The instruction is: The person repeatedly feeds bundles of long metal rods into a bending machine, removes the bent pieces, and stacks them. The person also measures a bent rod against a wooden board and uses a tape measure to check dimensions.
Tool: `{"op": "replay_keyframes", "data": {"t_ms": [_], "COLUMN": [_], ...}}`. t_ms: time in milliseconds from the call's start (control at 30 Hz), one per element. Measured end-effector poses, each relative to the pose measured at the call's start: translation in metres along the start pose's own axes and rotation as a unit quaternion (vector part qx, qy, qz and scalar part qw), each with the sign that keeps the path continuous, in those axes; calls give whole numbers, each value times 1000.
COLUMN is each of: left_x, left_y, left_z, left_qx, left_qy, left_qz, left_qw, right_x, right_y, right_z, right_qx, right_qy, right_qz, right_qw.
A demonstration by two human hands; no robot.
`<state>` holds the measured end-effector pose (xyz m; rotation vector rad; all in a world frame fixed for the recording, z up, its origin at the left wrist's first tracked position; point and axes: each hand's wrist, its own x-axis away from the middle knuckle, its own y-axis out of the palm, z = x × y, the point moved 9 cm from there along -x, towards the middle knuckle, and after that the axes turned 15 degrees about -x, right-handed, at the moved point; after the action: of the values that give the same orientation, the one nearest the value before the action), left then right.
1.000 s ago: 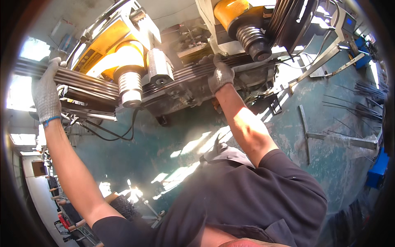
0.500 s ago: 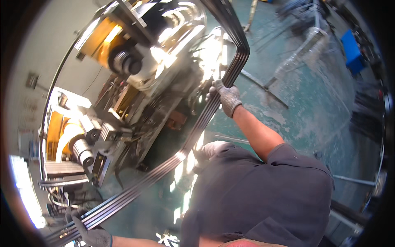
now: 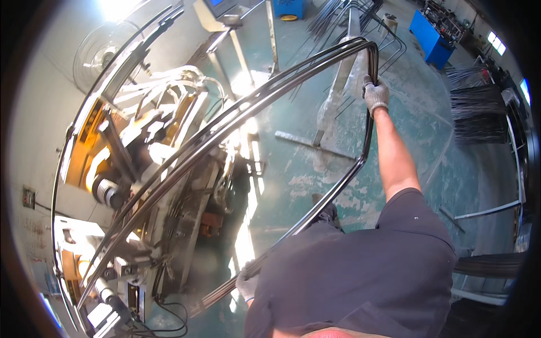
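A bundle of several dark, bent metal rods [image 3: 368,135] is held in both my gloved hands. My right hand [image 3: 376,96], arm stretched forward, is wrapped round the bundle just below its far bend. From that bend the long legs run back to the lower left, passing in front of the machine. My left hand [image 3: 247,283] is low and close to my body, closed round the nearer part of the bundle. My shirt partly covers that hand and the rods beside it. The near rod ends stick out past it, above the floor.
On the left stands a machine with orange housings [image 3: 81,143], cables and a round fan [image 3: 107,56]. Ahead, a metal stand [image 3: 337,90] carries more bent rods [image 3: 360,7]. A blue cabinet [image 3: 431,39] and stacked rods [image 3: 479,112] are at the right. Bright sunlight streaks the green floor.
The bundle has swung to the right, away from the machine, and its far bend now shows. My right hand has moved forward and right; my left has come in toward my body.
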<state>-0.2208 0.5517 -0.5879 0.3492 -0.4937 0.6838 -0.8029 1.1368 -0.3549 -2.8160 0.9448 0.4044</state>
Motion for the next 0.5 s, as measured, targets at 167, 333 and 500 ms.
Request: {"op": "replay_keyframes", "data": {"t_ms": [167, 333, 500], "left_x": [-24, -78, -120], "left_y": [239, 316, 333], "left_z": [52, -17, 40], "left_qx": [-454, 100, 1], "left_qy": [-23, -225, -133], "left_qz": [-89, -52, 17], "left_qw": [886, 968, 991], "right_x": [-160, -290, -367], "right_y": [8, 40, 79], "right_z": [1, 48, 90], "right_qx": [178, 279, 235], "right_qy": [-94, -97, -104], "right_qz": [-14, -65, -72], "right_qw": [979, 953, 964]}}
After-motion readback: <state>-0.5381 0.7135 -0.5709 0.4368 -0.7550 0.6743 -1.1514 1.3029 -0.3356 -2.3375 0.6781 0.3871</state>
